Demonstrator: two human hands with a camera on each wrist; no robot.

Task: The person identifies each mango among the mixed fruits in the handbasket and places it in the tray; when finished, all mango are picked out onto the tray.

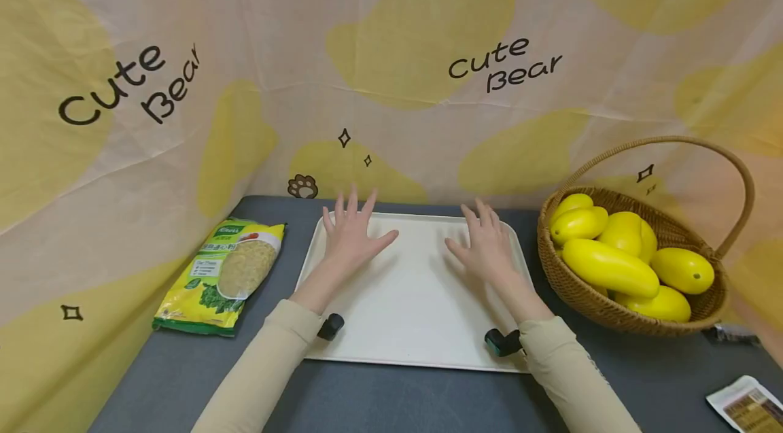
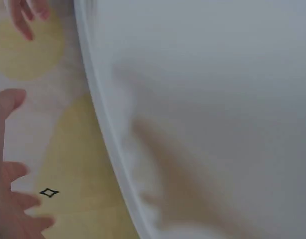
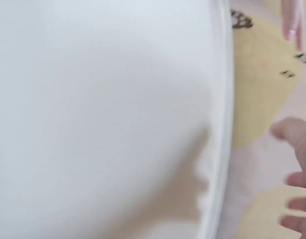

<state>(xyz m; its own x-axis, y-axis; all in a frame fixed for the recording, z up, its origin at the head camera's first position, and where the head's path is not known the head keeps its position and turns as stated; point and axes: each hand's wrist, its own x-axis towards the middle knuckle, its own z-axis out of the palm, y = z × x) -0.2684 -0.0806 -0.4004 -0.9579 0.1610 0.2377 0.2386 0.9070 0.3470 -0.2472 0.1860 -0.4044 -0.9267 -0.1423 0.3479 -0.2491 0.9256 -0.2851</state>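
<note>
So the white tray point(image 1: 422, 317) lies flat on the dark grey table point(image 1: 416, 402), right under both hands, and I'll place everything else off that. Left hand point(image 1: 351, 232) is up over the tray's far left part, fingers spread wide and thumb stuck out toward the tray's middle. Right hand point(image 1: 487, 246) is pretty much the mirror image over the far right part, also spread and relaxed, thumb pointing inward. Both look raised clear of the tray, and the wrist views show blurry hand shadows on its surface. Sleeves point(image 1: 259, 368) are beige, with a small black gadget point(image 1: 331, 326) by each wrist, over the tray's nearer half. Just left of the tray there's a yellow and green Knorr bag point(image 1: 204, 276) lying down. Right of the tray sits a wicker basket point(image 1: 571, 287) with a tall handle, loaded with shiny yellow produce point(image 1: 612, 268), can't tell what kind. Further right and nearer than the tray's front edge, a white packet point(image 1: 747, 402) is partly cut off. Behind the tray hangs a "Cute Bear" cloth point(image 1: 391, 120) with yellow blobs.
</note>
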